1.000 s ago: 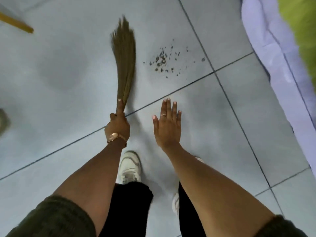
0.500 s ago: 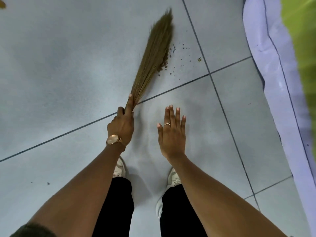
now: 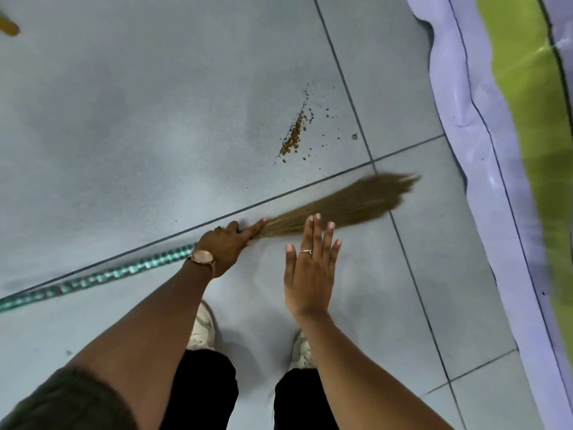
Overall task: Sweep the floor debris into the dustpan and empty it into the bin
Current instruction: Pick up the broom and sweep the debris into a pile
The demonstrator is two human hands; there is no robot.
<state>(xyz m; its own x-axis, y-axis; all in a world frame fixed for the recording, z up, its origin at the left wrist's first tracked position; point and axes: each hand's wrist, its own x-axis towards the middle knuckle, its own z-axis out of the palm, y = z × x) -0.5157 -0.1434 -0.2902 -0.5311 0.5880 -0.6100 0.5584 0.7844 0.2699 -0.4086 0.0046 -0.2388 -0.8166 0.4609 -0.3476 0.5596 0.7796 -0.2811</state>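
My left hand (image 3: 228,243), with a watch on its wrist, grips a straw broom (image 3: 341,203) where the bristles meet the green-patterned handle (image 3: 124,273). The brush end points right, low over the grey tiled floor, and is blurred. A narrow streak of brown debris (image 3: 294,135) lies on the tile beyond the broom, apart from the bristles. My right hand (image 3: 310,268) is held flat with fingers spread, holding nothing, just in front of the bristle base. No dustpan or bin is in view.
A lilac sheet with a green cover (image 3: 496,150) hangs along the right side down to the floor. A yellow-brown stick end (image 3: 7,26) shows at the top left corner. My two white shoes (image 3: 203,330) stand on the tile below my hands.
The broom has swung clockwise from pointing up through the debris to pointing right. The scattered debris is now drawn into a thin streak. The handle has come into view on the left.
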